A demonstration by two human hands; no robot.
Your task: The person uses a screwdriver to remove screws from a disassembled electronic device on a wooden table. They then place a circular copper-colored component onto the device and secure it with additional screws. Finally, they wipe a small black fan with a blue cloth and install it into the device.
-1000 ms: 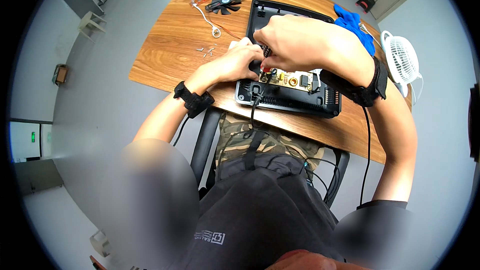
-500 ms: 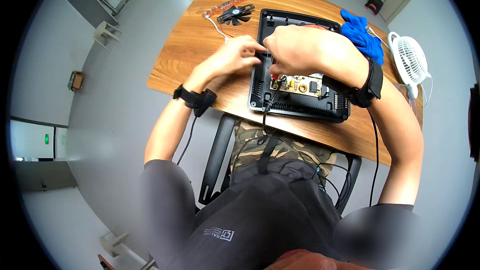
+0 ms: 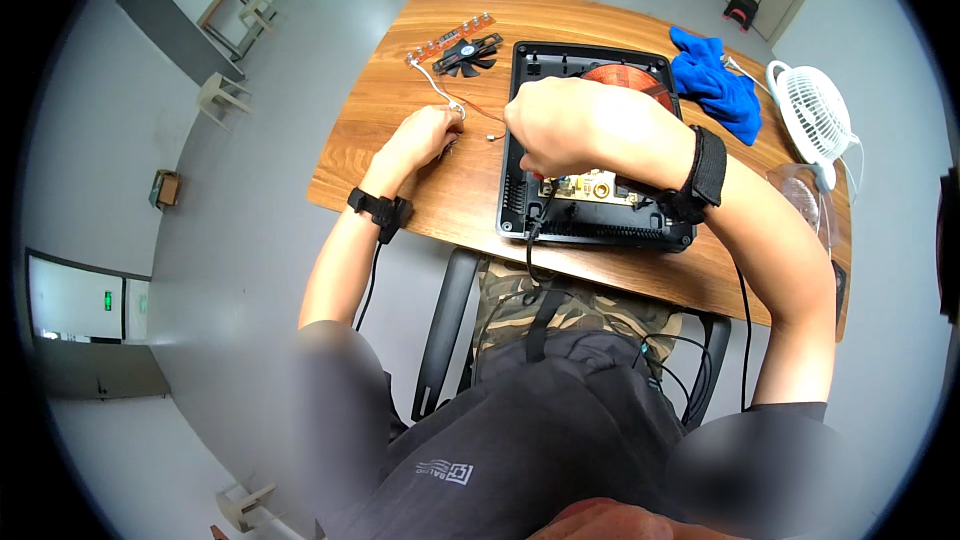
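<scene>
I had the black casing (image 3: pixel 600 231) just right of the frame's centre, lying open on the wooden table (image 3: pixel 385 105). Inside it I could see a copper-coloured coil (image 3: pixel 634 83) toward the top and a pale circuit board (image 3: pixel 602 186) lower down, both partly covered by the right hand (image 3: pixel 550 130) and its forearm. That hand was curled over the left part of the casing, knuckles up; a bit of red showed under its fingers, but I could not tell whether it was grasping anything. The left hand (image 3: pixel 428 135) was down on the table, left of the casing and apart from it, fingers drawn together beside the looped end of a white lead (image 3: pixel 438 88); I could not tell whether they pinched something. A black cable (image 3: pixel 533 236) hung over the table's lower edge from the casing's lower left. Toward the upper left of the tabletop I had a black fan (image 3: pixel 468 57) lying beside an orange strip (image 3: pixel 450 39), with a brown wire (image 3: pixel 480 111) running toward the casing. At upper right, a blue cloth (image 3: pixel 718 90) lay near the casing, and a white fan (image 3: pixel 810 112) stood farther right.
</scene>
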